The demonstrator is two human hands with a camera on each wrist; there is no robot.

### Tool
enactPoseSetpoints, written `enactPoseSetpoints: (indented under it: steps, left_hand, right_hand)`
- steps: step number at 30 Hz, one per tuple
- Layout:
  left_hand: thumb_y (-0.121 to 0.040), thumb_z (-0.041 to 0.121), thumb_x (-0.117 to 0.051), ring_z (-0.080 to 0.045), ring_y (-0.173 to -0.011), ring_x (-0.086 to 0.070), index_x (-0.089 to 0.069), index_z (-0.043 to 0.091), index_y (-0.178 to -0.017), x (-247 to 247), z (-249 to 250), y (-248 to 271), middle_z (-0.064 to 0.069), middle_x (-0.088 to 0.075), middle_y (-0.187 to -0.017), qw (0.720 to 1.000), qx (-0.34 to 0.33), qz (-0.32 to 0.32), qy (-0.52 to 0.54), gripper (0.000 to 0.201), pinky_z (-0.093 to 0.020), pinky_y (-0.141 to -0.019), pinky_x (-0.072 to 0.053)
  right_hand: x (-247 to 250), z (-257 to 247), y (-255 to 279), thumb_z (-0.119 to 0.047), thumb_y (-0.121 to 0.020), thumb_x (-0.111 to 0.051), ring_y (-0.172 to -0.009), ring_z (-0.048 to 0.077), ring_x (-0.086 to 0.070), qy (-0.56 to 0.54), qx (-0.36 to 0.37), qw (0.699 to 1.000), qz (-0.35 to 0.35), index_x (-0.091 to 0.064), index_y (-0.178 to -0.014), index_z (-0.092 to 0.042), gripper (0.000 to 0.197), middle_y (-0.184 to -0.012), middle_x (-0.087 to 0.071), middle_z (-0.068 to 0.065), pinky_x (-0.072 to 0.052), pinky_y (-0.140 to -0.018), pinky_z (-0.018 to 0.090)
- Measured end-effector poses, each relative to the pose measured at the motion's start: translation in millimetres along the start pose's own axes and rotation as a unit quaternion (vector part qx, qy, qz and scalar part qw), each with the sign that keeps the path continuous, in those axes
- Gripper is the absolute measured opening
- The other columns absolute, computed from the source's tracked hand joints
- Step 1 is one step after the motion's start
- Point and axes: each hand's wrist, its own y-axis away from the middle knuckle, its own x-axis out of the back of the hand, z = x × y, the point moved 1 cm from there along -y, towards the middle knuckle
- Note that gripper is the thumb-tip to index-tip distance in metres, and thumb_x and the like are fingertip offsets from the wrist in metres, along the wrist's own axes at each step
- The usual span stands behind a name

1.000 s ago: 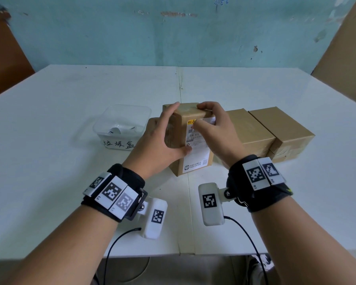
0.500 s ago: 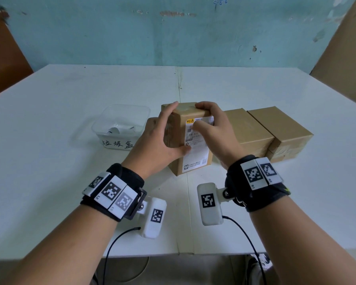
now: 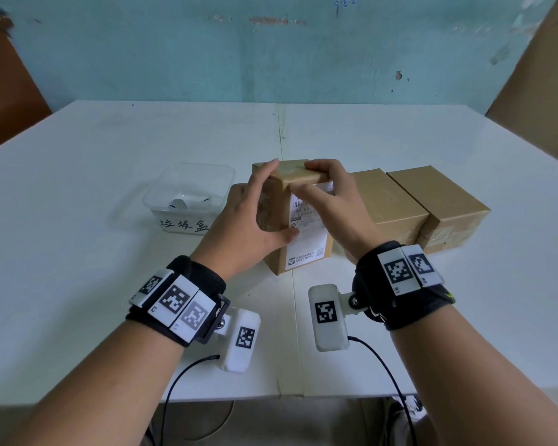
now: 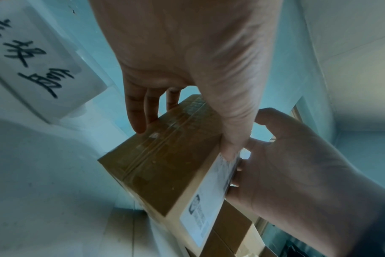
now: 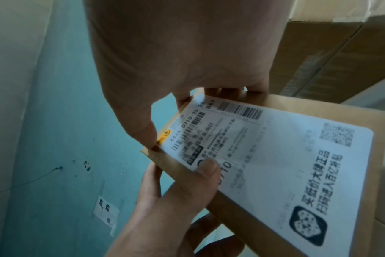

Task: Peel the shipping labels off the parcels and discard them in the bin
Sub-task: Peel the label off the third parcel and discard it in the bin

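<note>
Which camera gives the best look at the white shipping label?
The right wrist view: the shipping label fills it, print visible. The head view shows it small, partly behind hands; the left wrist view shows it edge-on.

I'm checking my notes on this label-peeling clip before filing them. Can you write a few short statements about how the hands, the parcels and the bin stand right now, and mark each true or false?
1. The left hand holds the upright parcel by its side. True.
2. The shipping label is fully peeled off. False: it still lies on the parcel's front face; the right hand works at its top corner.
3. The bin stands right of the parcels. False: it stands left of them.
4. Two more parcels lie to the right of the held one. True.
5. The bin holds nothing. False: some white scraps lie in it.
</note>
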Motion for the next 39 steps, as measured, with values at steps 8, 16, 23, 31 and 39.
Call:
enactPoseSetpoints:
  steps: [8,16,23,31,39]
  left_hand:
    - [-0.074,0.037,-0.086,-0.012,-0.117,-0.053,-0.015,0.062,-0.145,0.7,-0.7,0.5,0.001,-0.042,-0.135,1.0,-0.005,-0.001,-0.006,0.103,-0.038,-0.104,-0.048]
    - [-0.075,0.037,-0.086,-0.015,-0.115,-0.056,-0.014,0.063,-0.144,2.5,0.1,0.6,0.001,-0.039,-0.136,1.0,-0.002,-0.006,-0.011,0.104,-0.036,-0.1,-0.049]
    - [-0.072,0.037,-0.087,-0.013,-0.12,-0.052,-0.017,0.061,-0.146,2.1,-1.3,0.5,0.0,-0.041,-0.135,1.0,-0.002,-0.007,-0.01,0.105,-0.041,-0.106,-0.048]
    - [-0.075,0.037,-0.086,-0.016,-0.115,-0.056,-0.014,0.063,-0.144,2.4,-0.1,1.2,0.002,-0.04,-0.135,1.0,-0.001,-0.009,-0.014,0.103,-0.04,-0.101,-0.05]
    - [-0.073,0.04,-0.087,-0.014,-0.116,-0.056,-0.016,0.063,-0.144,4.7,-1.1,-0.7,0.002,-0.042,-0.135,1.0,0.004,-0.007,-0.009,0.103,-0.041,-0.103,-0.05]
  right_hand:
    - [-2.6,-0.4,-0.7,-0.048,-0.06,-0.064,-0.119,0.026,-0.065,-0.008,-0.007,1.0,0.007,-0.059,-0.112,-0.041,0.053,-0.135,-0.059,0.015,-0.056,-0.096,0.039]
    - [-1.7,-1.7,2.7,-0.053,-0.063,-0.074,-0.124,0.021,-0.063,-0.022,-0.01,1.0,0.0,-0.058,-0.116,-0.041,0.057,-0.138,-0.057,0.011,-0.055,-0.104,0.038]
    - [-2.3,0.1,1.2,-0.034,-0.067,-0.062,-0.114,0.023,-0.067,-0.01,-0.011,1.0,0.022,-0.059,-0.112,-0.041,0.045,-0.136,-0.059,0.013,-0.053,-0.088,0.031]
    - [-2.4,-2.2,2.1,-0.05,-0.062,-0.067,-0.12,0.02,-0.065,-0.014,-0.008,1.0,0.01,-0.058,-0.114,-0.04,0.054,-0.137,-0.057,0.01,-0.056,-0.103,0.04]
    - [-3.0,-2.6,1.2,-0.05,-0.06,-0.067,-0.119,0.023,-0.066,-0.006,-0.006,1.0,0.0,-0.058,-0.115,-0.041,0.056,-0.138,-0.057,0.011,-0.056,-0.102,0.041]
